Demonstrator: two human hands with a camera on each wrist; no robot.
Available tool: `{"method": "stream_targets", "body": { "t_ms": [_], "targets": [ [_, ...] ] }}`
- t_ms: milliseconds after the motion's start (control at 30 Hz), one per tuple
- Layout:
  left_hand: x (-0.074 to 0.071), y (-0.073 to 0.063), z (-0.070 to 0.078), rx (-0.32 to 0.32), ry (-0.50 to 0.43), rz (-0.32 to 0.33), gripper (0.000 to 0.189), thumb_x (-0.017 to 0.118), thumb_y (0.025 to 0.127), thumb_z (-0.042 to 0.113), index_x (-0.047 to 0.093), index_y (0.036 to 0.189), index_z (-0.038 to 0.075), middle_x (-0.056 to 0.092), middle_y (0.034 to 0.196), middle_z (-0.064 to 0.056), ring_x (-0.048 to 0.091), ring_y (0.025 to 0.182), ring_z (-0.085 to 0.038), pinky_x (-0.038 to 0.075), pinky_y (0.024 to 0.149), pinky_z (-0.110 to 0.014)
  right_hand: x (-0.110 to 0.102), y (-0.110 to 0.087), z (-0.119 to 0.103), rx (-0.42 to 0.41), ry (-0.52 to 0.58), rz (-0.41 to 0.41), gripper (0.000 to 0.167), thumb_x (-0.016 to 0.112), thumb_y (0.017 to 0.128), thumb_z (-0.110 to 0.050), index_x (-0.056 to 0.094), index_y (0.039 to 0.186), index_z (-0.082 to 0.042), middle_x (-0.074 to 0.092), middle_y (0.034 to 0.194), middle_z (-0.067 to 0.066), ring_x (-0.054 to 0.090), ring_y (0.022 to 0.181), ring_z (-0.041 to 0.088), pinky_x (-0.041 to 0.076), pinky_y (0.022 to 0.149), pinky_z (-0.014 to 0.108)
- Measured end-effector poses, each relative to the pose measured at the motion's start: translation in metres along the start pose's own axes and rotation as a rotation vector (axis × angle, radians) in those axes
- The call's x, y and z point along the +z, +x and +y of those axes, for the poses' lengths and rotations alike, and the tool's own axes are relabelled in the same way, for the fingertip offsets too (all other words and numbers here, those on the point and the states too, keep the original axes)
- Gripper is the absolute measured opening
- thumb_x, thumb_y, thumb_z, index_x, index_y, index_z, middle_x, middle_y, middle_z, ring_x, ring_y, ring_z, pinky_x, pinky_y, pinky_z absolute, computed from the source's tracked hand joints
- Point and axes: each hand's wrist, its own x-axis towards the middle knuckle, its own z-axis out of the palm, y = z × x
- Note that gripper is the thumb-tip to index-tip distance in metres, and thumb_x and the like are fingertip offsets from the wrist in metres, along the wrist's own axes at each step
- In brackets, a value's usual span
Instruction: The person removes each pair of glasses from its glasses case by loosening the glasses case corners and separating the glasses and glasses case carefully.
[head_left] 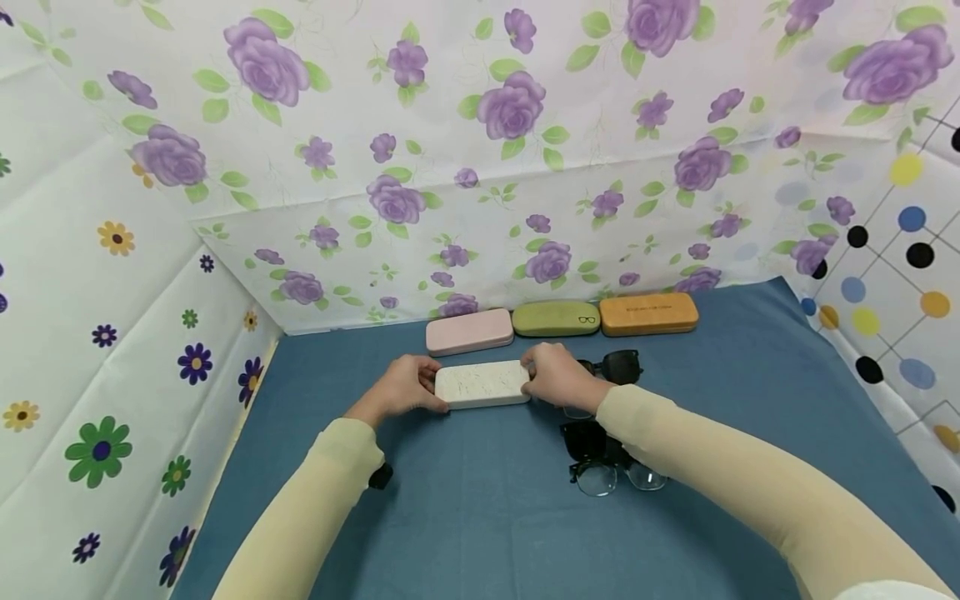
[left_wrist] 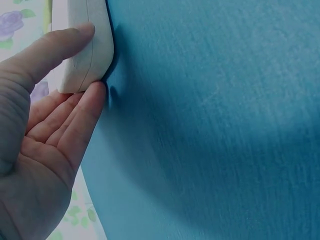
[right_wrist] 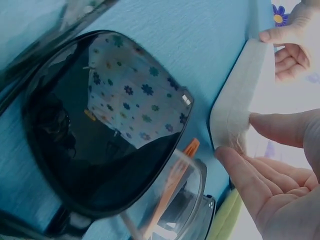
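A white glasses case (head_left: 482, 384), closed and faintly veined, lies lengthwise in the middle of the blue cloth. At its left end my left hand (head_left: 400, 386) grips it, the thumb on its seamed side in the left wrist view and the fingers at the end. My right hand (head_left: 558, 377) holds the right end; in the right wrist view the thumb and fingertips pinch the case's corner (right_wrist: 232, 112). Dark sunglasses (head_left: 621, 367) are partly hidden behind the right hand. Nearer lie more sunglasses (head_left: 583, 439) and clear round glasses (head_left: 597, 480), partly covered by the right sleeve.
Along the back edge of the blue cloth (head_left: 465, 517) stand a pink case (head_left: 469, 332), a green case (head_left: 556, 319) and an orange case (head_left: 648, 315) in a row. Floral sheets rise behind and at the left; a dotted sheet (head_left: 911, 333) borders the right.
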Motion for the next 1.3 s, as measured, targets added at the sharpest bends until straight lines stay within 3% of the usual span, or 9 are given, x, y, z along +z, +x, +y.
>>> {"method": "stream_targets", "body": {
  "t_ms": [100, 167, 200, 333, 667, 1200, 1300],
  "targets": [
    [-0.003, 0.000, -0.001, -0.015, -0.001, 0.019, 0.067, 0.089, 0.060, 0.023, 0.060, 0.119, 0.013, 0.063, 0.106, -0.003, 0.062, 0.086, -0.015, 0.053, 0.076, -0.032, 0.002, 0.004, -0.001, -0.038, -0.012, 0.023, 0.015, 0.070, 0.083, -0.014, 0.058, 0.082, -0.006, 0.033, 0.046, -0.002, 0.042, 0.032, 0.016, 0.037, 0.036, 0.024],
    [-0.005, 0.001, -0.001, -0.019, 0.002, 0.029, 0.066, 0.089, 0.061, 0.022, 0.060, 0.119, 0.012, 0.064, 0.106, -0.003, 0.063, 0.086, -0.015, 0.054, 0.075, -0.033, 0.003, 0.006, -0.002, -0.063, -0.010, 0.037, 0.035, 0.069, 0.084, -0.012, 0.039, 0.065, -0.012, 0.022, 0.049, -0.003, 0.036, 0.033, 0.015, 0.033, 0.039, 0.023],
    [-0.006, 0.001, -0.001, -0.020, 0.005, 0.033, 0.065, 0.088, 0.062, 0.022, 0.060, 0.119, 0.012, 0.064, 0.107, -0.003, 0.063, 0.087, -0.015, 0.054, 0.075, -0.033, 0.004, 0.007, -0.003, -0.073, -0.018, 0.044, 0.044, 0.068, 0.084, -0.012, 0.029, 0.064, -0.014, 0.017, 0.052, -0.003, 0.032, 0.035, 0.014, 0.031, 0.041, 0.023],
    [-0.008, 0.000, 0.000, -0.026, 0.028, 0.046, 0.063, 0.087, 0.063, 0.022, 0.059, 0.119, 0.013, 0.063, 0.108, -0.004, 0.062, 0.088, -0.016, 0.054, 0.076, -0.034, 0.006, 0.011, -0.005, -0.084, -0.025, 0.060, 0.051, 0.066, 0.085, -0.010, 0.021, 0.064, -0.018, 0.014, 0.056, -0.003, 0.022, 0.045, 0.013, 0.025, 0.050, 0.025],
    [-0.011, 0.002, 0.001, -0.028, 0.034, 0.048, 0.067, 0.087, 0.063, 0.025, 0.059, 0.122, 0.011, 0.063, 0.112, -0.006, 0.063, 0.091, -0.016, 0.054, 0.077, -0.035, 0.003, 0.011, -0.010, -0.079, 0.027, 0.052, 0.054, 0.064, 0.084, -0.003, 0.014, 0.070, -0.019, 0.007, 0.064, -0.003, 0.015, 0.050, 0.014, 0.019, 0.055, 0.028],
    [-0.008, 0.000, -0.002, -0.037, 0.018, 0.059, 0.068, 0.087, 0.063, 0.025, 0.058, 0.124, 0.012, 0.063, 0.114, -0.005, 0.062, 0.094, -0.018, 0.054, 0.078, -0.035, 0.007, 0.016, -0.003, -0.098, 0.026, 0.068, 0.054, 0.066, 0.082, -0.005, 0.016, 0.069, -0.019, 0.009, 0.063, -0.003, 0.016, 0.050, 0.014, 0.019, 0.055, 0.028],
    [-0.009, 0.001, -0.002, -0.038, 0.011, 0.065, 0.069, 0.087, 0.063, 0.025, 0.057, 0.124, 0.012, 0.063, 0.113, -0.005, 0.063, 0.094, -0.018, 0.054, 0.078, -0.035, 0.007, 0.018, -0.001, -0.099, 0.031, 0.055, 0.048, 0.066, 0.083, -0.007, 0.021, 0.070, -0.016, 0.016, 0.063, -0.001, 0.020, 0.050, 0.015, 0.021, 0.054, 0.029]
  ]
}}
